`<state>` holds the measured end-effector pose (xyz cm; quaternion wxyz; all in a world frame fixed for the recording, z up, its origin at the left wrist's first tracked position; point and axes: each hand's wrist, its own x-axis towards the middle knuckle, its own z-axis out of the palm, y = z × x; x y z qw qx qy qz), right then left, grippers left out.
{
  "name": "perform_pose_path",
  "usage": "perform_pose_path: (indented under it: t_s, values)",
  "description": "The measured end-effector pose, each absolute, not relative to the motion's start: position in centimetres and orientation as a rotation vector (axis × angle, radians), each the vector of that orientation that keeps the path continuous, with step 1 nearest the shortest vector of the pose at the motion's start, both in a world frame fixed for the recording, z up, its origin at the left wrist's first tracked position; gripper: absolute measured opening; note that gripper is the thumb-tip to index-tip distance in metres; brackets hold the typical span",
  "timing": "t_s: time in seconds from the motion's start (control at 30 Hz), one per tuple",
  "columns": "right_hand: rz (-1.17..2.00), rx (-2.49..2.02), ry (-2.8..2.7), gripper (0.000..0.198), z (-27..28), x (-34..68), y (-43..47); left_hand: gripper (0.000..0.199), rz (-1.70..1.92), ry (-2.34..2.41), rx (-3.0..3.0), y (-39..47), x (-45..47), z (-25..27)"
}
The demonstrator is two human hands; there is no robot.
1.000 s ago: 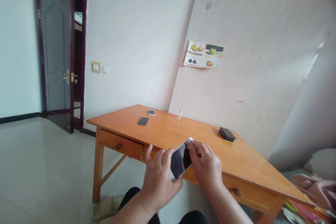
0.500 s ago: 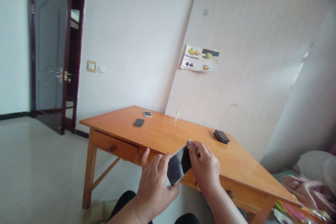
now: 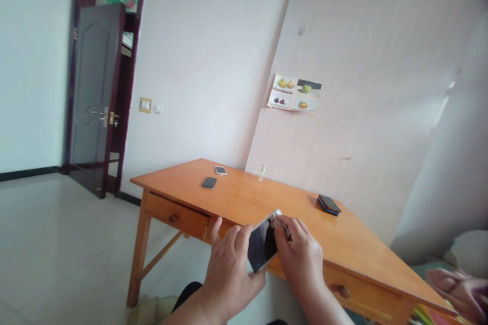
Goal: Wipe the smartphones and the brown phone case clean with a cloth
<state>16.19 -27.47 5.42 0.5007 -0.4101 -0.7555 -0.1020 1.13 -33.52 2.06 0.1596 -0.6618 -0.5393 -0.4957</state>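
A white-edged smartphone [image 3: 262, 248] with a dark, shiny screen is held tilted above the front edge of the table. My left hand [image 3: 230, 266] is closed around its lower left side, thumb beneath and fingers along the upper edge. My right hand [image 3: 302, 248] is pinched at the phone's upper right end. Between its fingers is a small pale grey piece, probably a cloth [image 3: 273, 219], pressed against the screen near the top edge. Most of that piece is hidden by the fingers.
On the wooden table [image 3: 236, 197] lie a dark phone [image 3: 209, 183], a white phone [image 3: 220, 170] and a stack of dark devices [image 3: 328, 204]. A clear pump bottle [image 3: 262, 173] stands near the back edge. A large board [image 3: 354, 111] leans against the wall.
The camera view has shifted, moving the room right and down in the picture. The pale piece under my right fingers has slid slightly inward from the phone's top corner. Both hands keep their grip.
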Motion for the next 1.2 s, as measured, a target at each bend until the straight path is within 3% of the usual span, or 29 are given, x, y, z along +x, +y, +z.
perform_pose_path:
  t_s: [0.17,0.4,0.6,0.83,1.03,1.2]
  values:
    - [-0.253,-0.713,-2.088,0.022,3.6,14.2,-29.4,0.049,-1.439,-1.529,-1.834,-33.5,0.4,2.1]
    - [-0.187,-0.927,-1.838,0.020,5.9,13.8,-27.3,0.063,-1.366,-1.538,-1.775,-34.0,-1.4,2.2]
    - [-0.195,-0.643,-2.087,0.019,5.1,10.0,-30.5,0.048,-1.364,-1.511,-1.708,-34.6,-2.9,2.9]
    - [-0.220,-0.894,-1.814,0.020,7.6,10.6,-27.8,0.057,-1.297,-1.508,-1.667,-35.3,-3.4,3.4]
    - [-0.247,-0.649,-2.045,0.018,6.0,8.9,-31.2,0.048,-1.353,-1.484,-1.682,-35.4,-3.9,3.5]
    - [-0.195,-0.891,-1.827,0.018,7.1,10.5,-28.3,0.060,-1.318,-1.487,-1.661,-35.7,-4.2,3.6]
